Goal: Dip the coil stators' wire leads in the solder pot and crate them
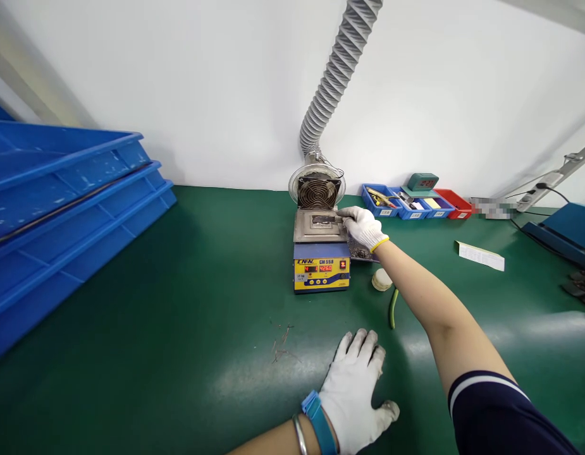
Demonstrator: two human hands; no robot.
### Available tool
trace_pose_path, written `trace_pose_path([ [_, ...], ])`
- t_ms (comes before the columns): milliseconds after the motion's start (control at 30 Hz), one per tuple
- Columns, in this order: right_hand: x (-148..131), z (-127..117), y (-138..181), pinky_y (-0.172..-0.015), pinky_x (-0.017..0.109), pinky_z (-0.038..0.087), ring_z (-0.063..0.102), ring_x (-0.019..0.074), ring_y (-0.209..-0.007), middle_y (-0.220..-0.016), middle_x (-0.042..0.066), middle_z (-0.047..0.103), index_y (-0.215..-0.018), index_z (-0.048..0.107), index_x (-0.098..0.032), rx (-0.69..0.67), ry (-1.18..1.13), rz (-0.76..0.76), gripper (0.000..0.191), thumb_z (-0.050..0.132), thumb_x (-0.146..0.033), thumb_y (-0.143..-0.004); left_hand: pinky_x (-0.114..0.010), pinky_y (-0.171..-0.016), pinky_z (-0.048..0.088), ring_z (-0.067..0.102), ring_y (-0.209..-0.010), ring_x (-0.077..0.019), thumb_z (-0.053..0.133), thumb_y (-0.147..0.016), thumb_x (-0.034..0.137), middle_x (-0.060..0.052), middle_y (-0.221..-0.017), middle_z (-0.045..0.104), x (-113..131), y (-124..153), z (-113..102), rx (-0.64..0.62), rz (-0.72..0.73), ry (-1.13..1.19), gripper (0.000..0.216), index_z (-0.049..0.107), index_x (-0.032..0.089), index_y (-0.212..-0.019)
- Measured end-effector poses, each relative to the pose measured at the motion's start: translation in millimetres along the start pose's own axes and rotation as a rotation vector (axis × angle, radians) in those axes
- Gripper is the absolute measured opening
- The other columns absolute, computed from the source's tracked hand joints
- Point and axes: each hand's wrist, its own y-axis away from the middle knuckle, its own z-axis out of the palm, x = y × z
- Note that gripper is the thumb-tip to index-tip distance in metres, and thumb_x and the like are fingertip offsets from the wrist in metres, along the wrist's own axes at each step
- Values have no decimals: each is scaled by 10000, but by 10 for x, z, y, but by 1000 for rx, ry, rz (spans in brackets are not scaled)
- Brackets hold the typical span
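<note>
My left hand, in a white glove with dirty fingertips, lies flat on the green table with its fingers spread and holds nothing. A blue strap and a metal bangle circle its wrist. My right hand, gloved in white with a yellow cuff, reaches to the right edge of a solder pot. Its fingers are closed in a pinch over the steel top, beside the small rectangular bath. A greyish edge shows at the fingertips; what they hold is too small to make out. Red digits glow on the pot's yellow front panel.
Behind the pot stand a round fan and a grey duct hose. Blue crates are stacked at left. Parts bins, a clock, a round pale container, a green strip and a paper lie rightward.
</note>
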Motion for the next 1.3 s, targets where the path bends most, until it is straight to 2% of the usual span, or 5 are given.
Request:
trace_pose_path([
  [300,-46,-106,16,-974,268,463,628,151,-1061,-1113,13,702,-1117,685,-204,31,-59,21,360,480,-202,-820,-512,-1199,82,199,-1436,-324,552,-786,618,-122,-1537,307,-17,-6,10,7,5,1,771,438,176,-1407],
  [533,-658,-369,-152,-871,377,506,647,243,-975,-975,37,717,-1024,714,-251,63,210,95,285,516,-332,-835,-493,-1203,76,201,-1438,-311,520,-791,663,-115,-1541,302,-13,6,12,20,8,10,787,441,180,-1407],
  [667,-1051,-282,-330,-867,446,504,634,295,-977,-977,101,690,-985,696,-193,48,413,58,260,504,-299,-846,-494,-1202,79,205,-1436,-313,514,-784,681,-114,-1542,299,-3,12,0,19,8,3,796,453,178,-1398],
  [833,-1319,-76,-403,-865,448,511,617,318,-1005,-1027,157,670,-992,674,-128,-2,542,67,242,507,-229,-848,-500,-1199,89,203,-1434,-319,491,-810,633,-122,-1545,291,-2,25,-14,7,22,-19,758,450,157,-1399],
  [1300,-1393,48,-296,-843,452,523,634,320,-990,-1033,156,675,-1016,677,-131,-116,534,113,254,515,-225,-845,-499,-1196,89,207,-1430,-318,470,-821,614,-120,-1546,289,-25,39,23,25,39,-70,739,443,154,-1399],
])
